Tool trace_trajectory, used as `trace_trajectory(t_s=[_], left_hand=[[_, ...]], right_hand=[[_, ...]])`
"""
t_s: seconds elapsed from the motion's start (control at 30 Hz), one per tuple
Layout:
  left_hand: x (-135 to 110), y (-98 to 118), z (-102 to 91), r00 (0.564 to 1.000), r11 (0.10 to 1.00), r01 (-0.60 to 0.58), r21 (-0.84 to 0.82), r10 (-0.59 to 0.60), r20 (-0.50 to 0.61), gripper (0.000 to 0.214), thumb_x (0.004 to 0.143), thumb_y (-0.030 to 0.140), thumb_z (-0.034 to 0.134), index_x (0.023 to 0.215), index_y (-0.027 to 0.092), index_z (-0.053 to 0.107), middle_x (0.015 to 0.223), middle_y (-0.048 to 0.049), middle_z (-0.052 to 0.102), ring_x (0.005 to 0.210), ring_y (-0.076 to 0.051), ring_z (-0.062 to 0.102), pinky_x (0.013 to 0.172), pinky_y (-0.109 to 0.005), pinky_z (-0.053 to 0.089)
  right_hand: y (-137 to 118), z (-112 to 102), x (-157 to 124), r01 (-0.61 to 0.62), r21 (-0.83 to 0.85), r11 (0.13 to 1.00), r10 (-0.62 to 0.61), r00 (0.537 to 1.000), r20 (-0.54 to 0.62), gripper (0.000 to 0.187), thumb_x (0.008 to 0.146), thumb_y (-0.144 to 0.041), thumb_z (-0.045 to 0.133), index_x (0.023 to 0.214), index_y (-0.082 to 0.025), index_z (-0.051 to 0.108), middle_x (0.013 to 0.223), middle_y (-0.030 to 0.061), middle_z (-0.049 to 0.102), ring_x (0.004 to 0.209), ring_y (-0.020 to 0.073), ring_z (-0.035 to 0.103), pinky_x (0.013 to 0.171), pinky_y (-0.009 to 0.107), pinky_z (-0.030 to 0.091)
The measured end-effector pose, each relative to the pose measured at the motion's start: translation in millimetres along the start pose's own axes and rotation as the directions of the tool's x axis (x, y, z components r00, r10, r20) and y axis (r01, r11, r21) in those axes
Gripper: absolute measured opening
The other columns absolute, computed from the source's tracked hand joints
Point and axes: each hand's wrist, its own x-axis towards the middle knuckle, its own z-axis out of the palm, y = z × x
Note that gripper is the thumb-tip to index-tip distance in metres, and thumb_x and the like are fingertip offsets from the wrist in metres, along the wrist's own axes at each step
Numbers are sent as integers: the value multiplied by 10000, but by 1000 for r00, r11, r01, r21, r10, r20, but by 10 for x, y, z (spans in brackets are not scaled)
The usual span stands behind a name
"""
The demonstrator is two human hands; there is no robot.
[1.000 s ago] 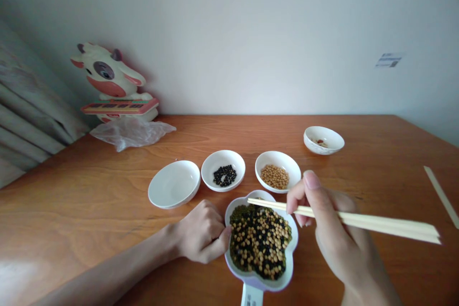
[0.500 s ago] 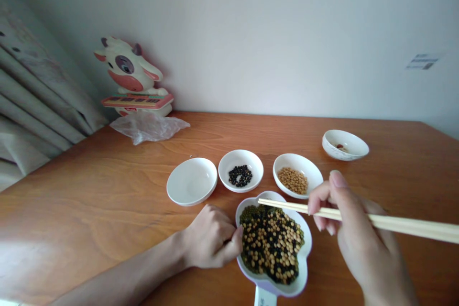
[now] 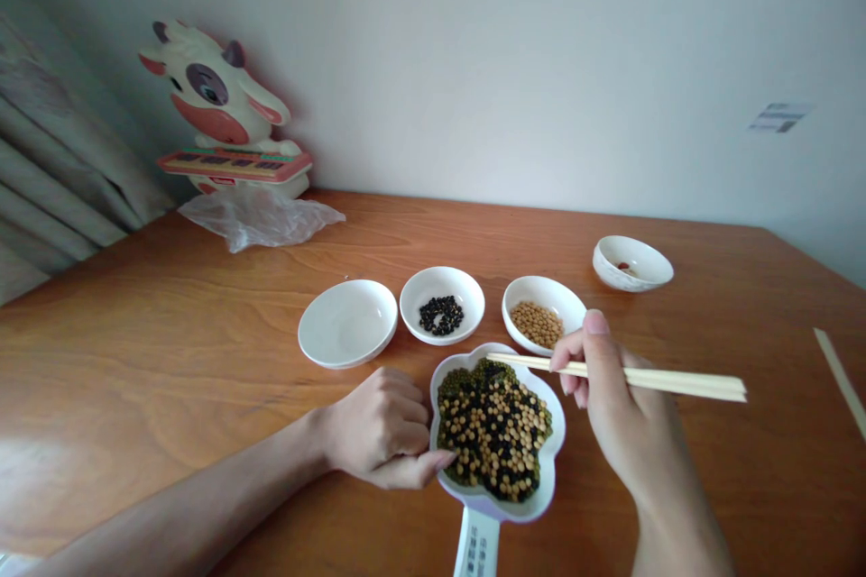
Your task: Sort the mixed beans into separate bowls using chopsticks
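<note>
A flower-shaped white bowl [image 3: 549, 487] with a handle holds mixed yellow, black and green beans. My left hand [image 3: 382, 428] is curled into a loose fist against the bowl's left rim, thumb touching it. My right hand [image 3: 612, 401] grips a pair of pale wooden chopsticks [image 3: 677, 379], their tips hovering over the bowl's far edge. Behind the bowl stand three small white dishes: an empty one [image 3: 347, 323], one with black beans [image 3: 442, 303], one with yellow beans [image 3: 541, 306].
A fourth white dish [image 3: 632, 263] with a few reddish bits sits at the back right. A cow toy with a keyboard [image 3: 220, 122] and a clear plastic bag [image 3: 261, 215] stand at the back left by a curtain. A paper chopstick sleeve [image 3: 842, 379] lies at right.
The view shifted slightly. My right hand with the chopsticks drew nearer the bowl. My left hand stays at the rim.
</note>
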Motion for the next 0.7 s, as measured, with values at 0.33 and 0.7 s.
trace_trajectory(t_s=[0.33,0.7], left_hand=[[102,-28,23,999,999,-35,-4,35,-36,634,870,627,725,505,203,427,482,21,516,452,-114,479,499,-360,226],[170,-14,20,998,997,14,74,-10,-54,621,908,599,700,512,198,441,493,16,532,459,-117,474,499,-359,209]], right_hand=[[-14,64,96,61,-37,997,-62,998,-26,654,1060,-626,317,654,-215,625,573,10,560,550,148,541,591,300,415],[19,134,161,70,-30,997,-70,998,2,647,1062,-629,303,683,-212,622,596,11,553,579,149,531,606,298,404]])
